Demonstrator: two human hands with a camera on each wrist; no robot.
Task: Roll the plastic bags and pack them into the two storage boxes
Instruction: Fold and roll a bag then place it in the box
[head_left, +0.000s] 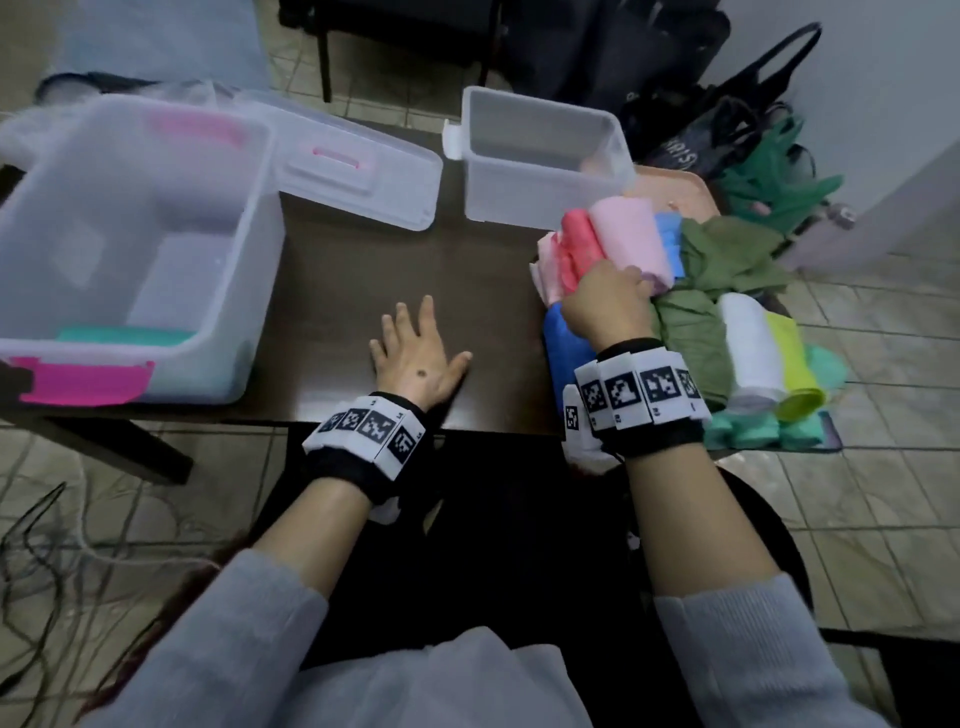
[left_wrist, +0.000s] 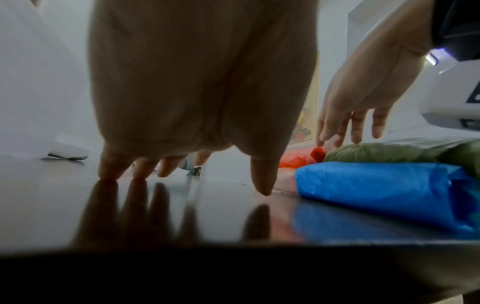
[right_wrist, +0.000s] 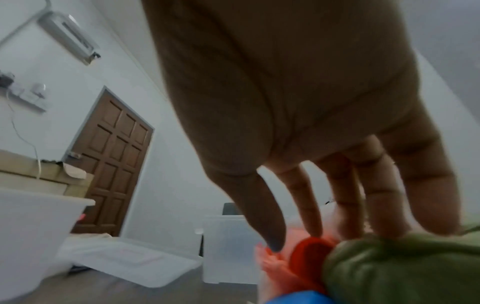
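Observation:
My left hand (head_left: 418, 343) lies flat on the dark table (head_left: 395, 260), fingers spread, holding nothing; in the left wrist view its fingertips (left_wrist: 111, 170) touch the tabletop. My right hand (head_left: 608, 299) reaches onto a pile of rolled plastic bags at the right. Its straight fingers (right_wrist: 309, 205) touch a red roll (head_left: 576, 244) (right_wrist: 311, 253) next to a pink roll (head_left: 628, 234) and an olive green bag (head_left: 727, 254) (right_wrist: 389, 267). A blue bag (head_left: 566, 353) (left_wrist: 376, 185) lies under the wrist. The large clear box (head_left: 104, 208) at left holds a teal roll (head_left: 124, 335). The small clear box (head_left: 519, 197) stands behind.
The large box's lid (head_left: 363, 171) lies flat between the two boxes. White (head_left: 748, 343), yellow-green (head_left: 789, 364) and teal (head_left: 753, 431) rolls lie on a tray (head_left: 675, 182) at the table's right edge. Dark bags sit on the floor beyond.

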